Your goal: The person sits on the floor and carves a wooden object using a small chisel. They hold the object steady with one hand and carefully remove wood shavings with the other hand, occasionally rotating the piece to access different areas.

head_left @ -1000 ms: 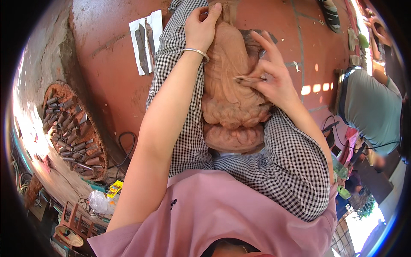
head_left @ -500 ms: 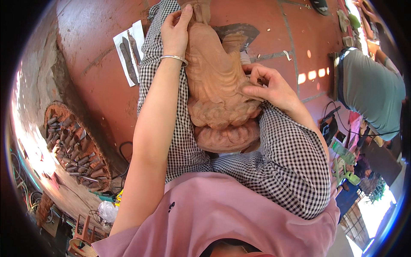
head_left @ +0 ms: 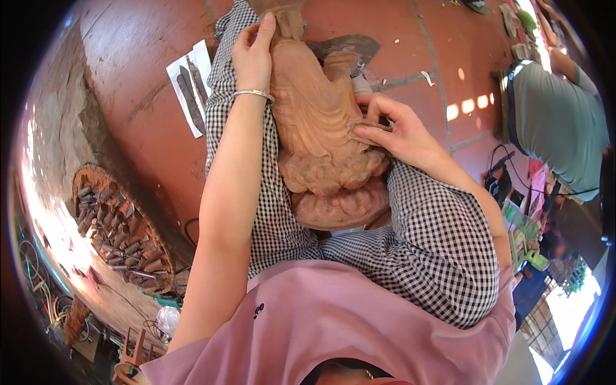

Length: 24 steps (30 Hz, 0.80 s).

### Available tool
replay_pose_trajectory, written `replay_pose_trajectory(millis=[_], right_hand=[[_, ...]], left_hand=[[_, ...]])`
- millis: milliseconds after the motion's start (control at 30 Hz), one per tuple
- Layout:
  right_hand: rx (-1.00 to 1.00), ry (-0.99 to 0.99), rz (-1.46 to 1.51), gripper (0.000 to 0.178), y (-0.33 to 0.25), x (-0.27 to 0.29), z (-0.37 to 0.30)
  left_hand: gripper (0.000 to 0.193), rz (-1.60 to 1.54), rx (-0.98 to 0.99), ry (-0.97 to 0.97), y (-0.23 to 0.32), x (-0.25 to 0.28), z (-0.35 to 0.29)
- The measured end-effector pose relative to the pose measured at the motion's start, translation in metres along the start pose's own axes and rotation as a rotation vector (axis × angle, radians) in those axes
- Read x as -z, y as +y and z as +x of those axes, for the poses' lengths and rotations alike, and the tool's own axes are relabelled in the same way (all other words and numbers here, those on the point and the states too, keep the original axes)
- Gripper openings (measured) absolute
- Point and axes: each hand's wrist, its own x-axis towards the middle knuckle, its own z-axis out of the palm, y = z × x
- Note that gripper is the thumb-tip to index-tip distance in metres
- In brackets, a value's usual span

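Observation:
A brown carved wooden statue (head_left: pixel 311 106), with draped folds and a lumpy, rounded base, lies between my legs, its base toward me. My left hand (head_left: pixel 255 54) grips its far, narrower part from the left side, thumb along the edge. At the statue's right side, just above the base, my right hand (head_left: pixel 399 128) pinches with thumb and bent fingers against the carved folds. Something small and brownish seems to be between those fingers, but its kind cannot be made out. The statue's far end is cut off by the upper edge of the picture.
Two dark flat tools (head_left: pixel 188 93) lie on white paper on the red tiled floor. At left, a hollowed log (head_left: pixel 122 144) holds several chisel-like tools (head_left: pixel 119 231). A dark flat piece (head_left: pixel 359 48) lies beyond the statue. Another person (head_left: pixel 555 128) sits at right, near cables and clutter.
The statue and both hands appear slightly farther left in the picture. My right hand's fingers have shifted a little along the folds; my left hand keeps its grip.

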Motion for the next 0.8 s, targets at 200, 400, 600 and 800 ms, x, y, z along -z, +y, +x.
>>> replay_pose_trajectory(millis=[200, 400, 600, 800], right_hand=[[-0.002, 0.024, -0.452, 0.025, -0.024, -0.011, 0.007], [0.156, -0.109, -0.332, 0.03, -0.008, 0.003, 0.0], [0.284, 0.163, -0.477, 0.025, -0.002, -0.023, 0.018], [0.422, 0.139, -0.537, 0.026, 0.011, -0.007, 0.002]], left_hand=[[0.057, 0.012, -0.002, -0.017, -0.01, 0.009, 0.013], [0.053, 0.002, 0.034, -0.059, 0.0, 0.012, 0.008], [0.049, 0.05, 0.069, -0.077, 0.016, 0.008, 0.001], [0.06, 0.084, 0.089, -0.123, 0.013, 0.011, 0.002]])
